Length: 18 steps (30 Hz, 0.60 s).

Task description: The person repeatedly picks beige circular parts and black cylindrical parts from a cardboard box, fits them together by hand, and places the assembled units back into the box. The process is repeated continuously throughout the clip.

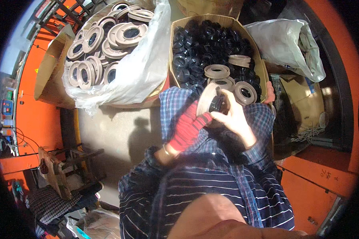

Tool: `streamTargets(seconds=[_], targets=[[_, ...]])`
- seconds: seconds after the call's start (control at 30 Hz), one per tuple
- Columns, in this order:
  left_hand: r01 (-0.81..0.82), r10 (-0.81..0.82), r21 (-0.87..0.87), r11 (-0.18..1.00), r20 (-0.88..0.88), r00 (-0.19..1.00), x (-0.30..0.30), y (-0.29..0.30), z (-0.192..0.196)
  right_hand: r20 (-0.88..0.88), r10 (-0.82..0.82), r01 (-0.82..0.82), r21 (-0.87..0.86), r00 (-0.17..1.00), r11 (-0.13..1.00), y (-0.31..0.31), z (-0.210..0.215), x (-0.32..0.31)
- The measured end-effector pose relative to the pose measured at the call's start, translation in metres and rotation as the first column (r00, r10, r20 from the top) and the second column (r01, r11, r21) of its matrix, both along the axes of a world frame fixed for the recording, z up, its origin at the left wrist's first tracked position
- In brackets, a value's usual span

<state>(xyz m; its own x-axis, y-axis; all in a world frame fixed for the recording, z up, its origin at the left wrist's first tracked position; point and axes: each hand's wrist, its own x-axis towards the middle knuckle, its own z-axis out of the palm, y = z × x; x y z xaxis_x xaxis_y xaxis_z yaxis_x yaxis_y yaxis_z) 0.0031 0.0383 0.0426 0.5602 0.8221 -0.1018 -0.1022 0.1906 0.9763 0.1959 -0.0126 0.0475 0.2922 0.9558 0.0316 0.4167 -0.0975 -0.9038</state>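
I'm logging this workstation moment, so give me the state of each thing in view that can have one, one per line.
Left hand: in a red glove, gripping the beige ring.
Right hand: bare, pressing the black part.
Beige ring: held on edge, black part set in its centre.
Cardboard box: open, full of black parts, some beige rings on top.
Clear bag: open, holding beige rings.
Grey bag: open, contents hidden.

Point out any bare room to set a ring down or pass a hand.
Free: the grey floor between the bagged beige rings, the plaid lap and the wooden stool. Crowded: the box of black parts is heaped full, and both hands, left and right, close on a beige ring.
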Motion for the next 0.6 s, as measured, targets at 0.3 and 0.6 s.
streamTargets(seconds=[0.3, 0.6], targets=[[-0.087, 0.13, 0.761, 0.643, 0.004, 0.991, 0.013, -0.002, -0.022, -0.893, -0.128, -0.11, -0.193, 0.431, 0.975, 0.0, -0.004, -0.018], [0.032, -0.03, 0.098, 0.995, -0.016, 0.999, 0.003, 0.01, 0.005, 0.249, 0.076, -0.09, 0.042, 0.966, 0.995, 0.007, -0.008, 0.004]])
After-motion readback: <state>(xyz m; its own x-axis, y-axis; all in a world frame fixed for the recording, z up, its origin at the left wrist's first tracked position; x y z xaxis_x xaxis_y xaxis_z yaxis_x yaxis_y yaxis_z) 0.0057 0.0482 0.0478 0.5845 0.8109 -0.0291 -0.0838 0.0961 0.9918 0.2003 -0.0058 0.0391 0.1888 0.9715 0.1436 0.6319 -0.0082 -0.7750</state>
